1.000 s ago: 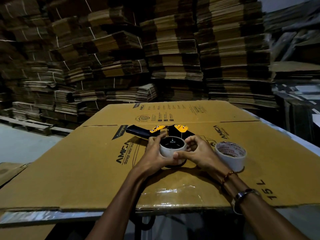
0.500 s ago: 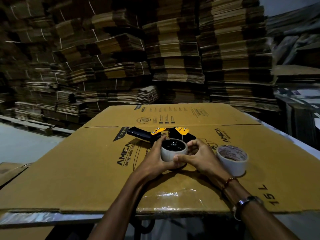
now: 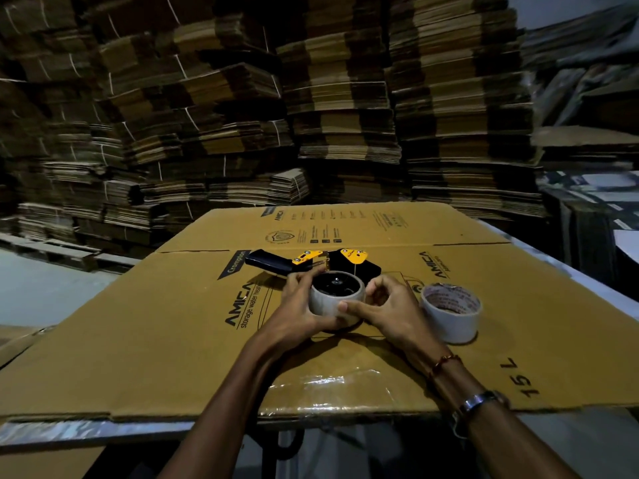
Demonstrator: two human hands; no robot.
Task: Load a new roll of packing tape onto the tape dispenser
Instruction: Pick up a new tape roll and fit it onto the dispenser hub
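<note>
On the flattened carton (image 3: 145, 344) covering the bench, I am watching both hands working the roll of packing tape (image 3: 334, 307) that is sitting over the hub of the tape dispenser (image 3: 311, 262). Compared with a second ago, the left hand (image 3: 297, 305) is wrapping further round the roll's left wall, and the right hand (image 3: 387, 311) is now laying its thumb flat across the near face, where earlier its fingertips were bunching at the rim. Both are grasping the roll, curled fingers on its sides. The roll itself is hardly shifting, so I am judging it as seated or nearly so, with the thumb probably feeling for the loose tape end; threading through the front is looking like the job left. The roll is a squat pale ring, smooth and faintly glossy, with the dark wheel and a small bright centre pin showing inside it. The dispenser is lying on its side, black body and grip with yellow plates. A second tape roll (image 3: 451, 312), with a printed core, is standing just right of the right hand, apart from it. The carton is matte brown corrugated board, with a crinkled strip of clear tape shining near its front edge.
</note>
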